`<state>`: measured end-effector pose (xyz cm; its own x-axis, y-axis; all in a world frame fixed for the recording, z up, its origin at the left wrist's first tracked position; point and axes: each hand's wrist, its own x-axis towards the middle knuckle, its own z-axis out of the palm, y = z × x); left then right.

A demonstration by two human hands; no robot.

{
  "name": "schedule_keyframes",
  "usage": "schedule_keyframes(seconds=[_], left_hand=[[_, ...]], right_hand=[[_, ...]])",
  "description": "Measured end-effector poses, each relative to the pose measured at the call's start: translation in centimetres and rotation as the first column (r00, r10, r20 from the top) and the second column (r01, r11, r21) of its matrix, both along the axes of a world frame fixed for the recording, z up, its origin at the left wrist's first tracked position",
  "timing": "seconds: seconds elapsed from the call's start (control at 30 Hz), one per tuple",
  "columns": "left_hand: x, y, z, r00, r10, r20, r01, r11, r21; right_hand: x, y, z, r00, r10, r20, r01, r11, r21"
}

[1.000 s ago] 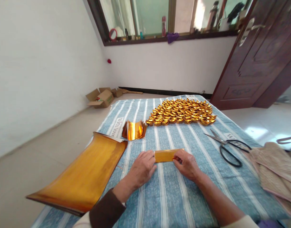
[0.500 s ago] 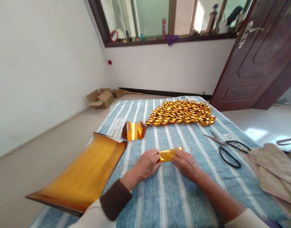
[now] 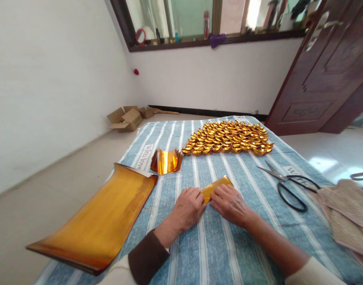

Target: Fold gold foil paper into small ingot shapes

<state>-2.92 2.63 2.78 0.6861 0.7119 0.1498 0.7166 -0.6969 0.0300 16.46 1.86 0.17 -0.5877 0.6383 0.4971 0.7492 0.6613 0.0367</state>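
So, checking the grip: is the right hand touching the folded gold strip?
Touching. The head view shows the right hand with fingertips pressed on the folded gold strip, no gap visible.

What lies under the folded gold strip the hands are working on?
The gold strip rests on the striped cloth. The left hand and right hand cover its near end, so what lies beneath there is hidden.

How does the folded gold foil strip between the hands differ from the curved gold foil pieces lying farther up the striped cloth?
The folded gold foil strip is flat, narrow and gripped by the left hand and right hand; the curved gold foil pieces arch upward, look wider and lie untouched. The strip looks matte yellow, the curved pieces mirror-bright. Both are gold foil on the striped cloth.
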Motion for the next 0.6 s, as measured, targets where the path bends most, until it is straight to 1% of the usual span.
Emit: schedule_keyframes(seconds=[0.1, 0.23, 0.43, 0.6], left_hand=[[0.0, 0.2, -0.2, 1.0, 0.01, 0.022, -0.009, 1.0, -0.012], [0.0, 0.2, -0.2, 1.0, 0.011, 0.026, -0.011, 1.0, -0.014], [-0.4, 0.3, 0.2, 0.994, -0.015, 0.111, 0.022, 0.998, -0.06], [-0.4, 0.3, -0.4, 0.983, -0.056, 0.175, 0.061, 0.998, -0.025]], right_hand=[[-0.9, 0.1, 0.0, 0.996, 0.071, 0.051, -0.07, 0.997, -0.013], [-1.0, 0.2, -0.4, 0.988, 0.132, 0.079, -0.129, 0.991, -0.039], [-0.3, 0.1, -0.7, 0.988, 0.15, 0.042, -0.148, 0.988, -0.041], [0.5, -0.3, -0.7, 0.989, 0.147, -0.028, -0.149, 0.987, -0.053]])
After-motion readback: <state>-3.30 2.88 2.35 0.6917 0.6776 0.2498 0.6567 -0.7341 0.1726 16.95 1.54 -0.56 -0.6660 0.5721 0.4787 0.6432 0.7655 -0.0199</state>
